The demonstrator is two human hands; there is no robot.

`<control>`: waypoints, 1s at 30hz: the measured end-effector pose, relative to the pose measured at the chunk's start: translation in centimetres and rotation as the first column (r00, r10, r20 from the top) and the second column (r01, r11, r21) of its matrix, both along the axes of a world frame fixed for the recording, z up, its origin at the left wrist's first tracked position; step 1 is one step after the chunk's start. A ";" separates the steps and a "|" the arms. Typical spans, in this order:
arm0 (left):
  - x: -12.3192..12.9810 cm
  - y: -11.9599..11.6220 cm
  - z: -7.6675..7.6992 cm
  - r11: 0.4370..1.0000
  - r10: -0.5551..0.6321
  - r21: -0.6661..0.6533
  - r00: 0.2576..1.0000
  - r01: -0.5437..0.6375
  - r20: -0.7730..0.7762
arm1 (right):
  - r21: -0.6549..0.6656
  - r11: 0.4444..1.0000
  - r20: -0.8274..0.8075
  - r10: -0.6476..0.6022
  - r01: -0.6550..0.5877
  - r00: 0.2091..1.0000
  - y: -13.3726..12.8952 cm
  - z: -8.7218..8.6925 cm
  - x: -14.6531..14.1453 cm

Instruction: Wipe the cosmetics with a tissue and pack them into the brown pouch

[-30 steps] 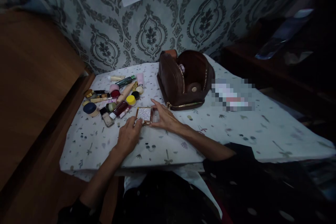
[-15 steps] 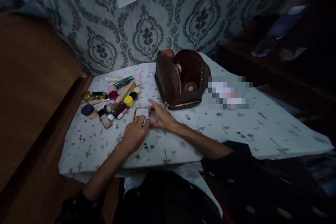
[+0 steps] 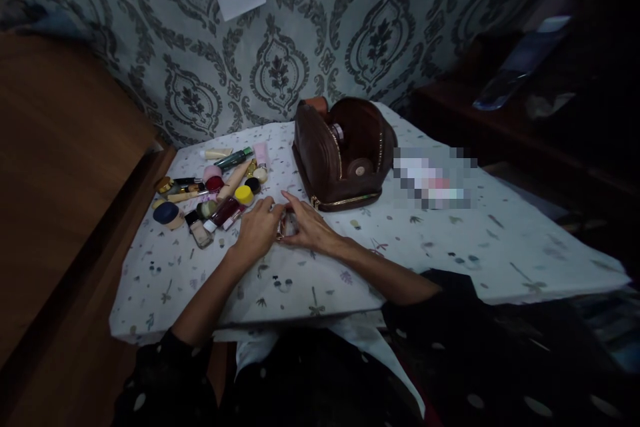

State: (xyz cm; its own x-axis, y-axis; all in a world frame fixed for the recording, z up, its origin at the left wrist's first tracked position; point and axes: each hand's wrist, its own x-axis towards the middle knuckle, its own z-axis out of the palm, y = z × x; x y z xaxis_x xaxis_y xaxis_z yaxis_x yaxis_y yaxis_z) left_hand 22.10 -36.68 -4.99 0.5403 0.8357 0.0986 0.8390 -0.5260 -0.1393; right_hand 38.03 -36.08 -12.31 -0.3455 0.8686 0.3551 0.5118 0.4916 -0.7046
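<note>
Between my two hands is a small clear case with a gold-coloured edge [image 3: 281, 224], low over the table's front half. My left hand [image 3: 258, 229] has its fingers bent over the left side of the case and hides much of it. From the right, my right hand [image 3: 309, 225] grips the case between thumb and fingers. Just behind the hands stands a brown bag [image 3: 320, 167] with its top unzipped and a small item inside. A jar with a yellow lid [image 3: 245, 195] lies close to my left hand.
Cosmetics lie at the left, among them a navy-capped jar [image 3: 166, 213], a foundation bottle [image 3: 199, 229], a green tube [image 3: 234, 159] and brushes. A blurred-out item [image 3: 433, 178] lies right of the bag. Patterned wall stands behind the table [image 3: 450, 247].
The glittery lid of the case, spread open to the left before, is no longer seen flat. My left hand has moved up over it, and the case looks narrower between the hands.
</note>
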 end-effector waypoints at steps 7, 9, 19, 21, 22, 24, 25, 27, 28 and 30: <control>-3.1 -0.1 -0.2 0.988 0.147 0.034 0.987 -0.150 0.071 | -0.023 1.000 0.007 -0.004 0.004 1.000 0.0 0.0 0.0; -3.9 -0.6 -0.5 0.988 0.142 0.044 0.984 -0.148 0.109 | -0.030 1.000 0.013 -0.008 0.009 1.000 0.0 0.1 0.0; -3.6 -3.8 -1.3 0.997 0.044 0.048 0.980 -0.054 0.193 | -0.023 1.000 0.014 -0.003 0.003 1.000 0.0 0.1 0.0; -3.1 -4.1 -1.3 0.999 0.012 0.037 0.981 -0.020 0.194 | -0.012 1.000 0.011 -0.004 0.004 1.000 0.0 0.0 0.0; -2.9 -4.2 -1.3 0.999 -0.004 0.033 0.981 -0.003 0.195 | -0.006 1.000 0.008 -0.004 0.004 1.000 0.0 0.0 -0.1; -2.6 -4.1 -1.3 1.000 -0.023 0.026 0.979 0.018 0.200 | 0.002 1.000 0.005 -0.003 0.003 1.000 0.0 0.0 -0.1; -2.5 -4.0 -1.2 0.999 -0.027 0.023 0.979 0.023 0.204 | 0.004 1.000 0.004 -0.002 0.002 1.000 0.0 0.0 -0.1; -2.2 -3.7 -1.1 0.999 -0.033 0.020 0.977 0.030 0.211 | 0.002 1.000 0.006 0.001 -0.001 1.000 0.0 0.0 -0.1; -2.0 -3.5 -1.1 0.999 -0.035 0.017 0.976 0.032 0.214 | 0.001 1.000 0.009 0.001 -0.001 1.000 0.0 0.0 -0.1; -1.6 -2.8 -0.8 0.999 -0.032 0.012 0.976 0.030 0.215 | -0.002 1.000 0.018 -0.001 0.001 1.000 0.0 0.0 -0.1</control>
State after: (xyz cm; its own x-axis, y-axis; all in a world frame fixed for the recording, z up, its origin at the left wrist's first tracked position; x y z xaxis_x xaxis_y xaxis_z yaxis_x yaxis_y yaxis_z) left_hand 20.45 -39.52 -5.84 0.5310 0.8178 0.2221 0.8333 -0.5515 0.0382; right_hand 37.89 -36.06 -12.32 -0.3506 0.8698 0.3471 0.5251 0.4895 -0.6962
